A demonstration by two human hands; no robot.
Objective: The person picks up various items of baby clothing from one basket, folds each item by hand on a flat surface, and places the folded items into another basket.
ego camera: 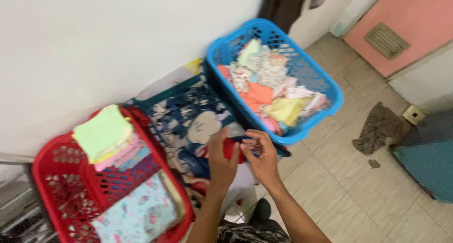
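My left hand [221, 159] and my right hand [261, 158] meet over a small red piece of cloth [230, 149], fingers pinching it from both sides. The cloth lies on a blue patterned blanket [188, 118] spread against the wall. Just beyond my hands stands a blue plastic basket [315, 70] heaped with small pastel clothes [269, 85]. To the left, a red plastic basket [61, 177] holds folded clothes: a green piece on a pink stack [106, 134] and a light blue printed piece [139, 214].
A white wall [94, 40] runs behind the baskets. A crumpled brown rag [377, 127] lies on the tiled floor [349, 191] at right, near a teal object [427, 153]. A pink door with a vent [406, 21] is at the upper right. Dark garments hang at top.
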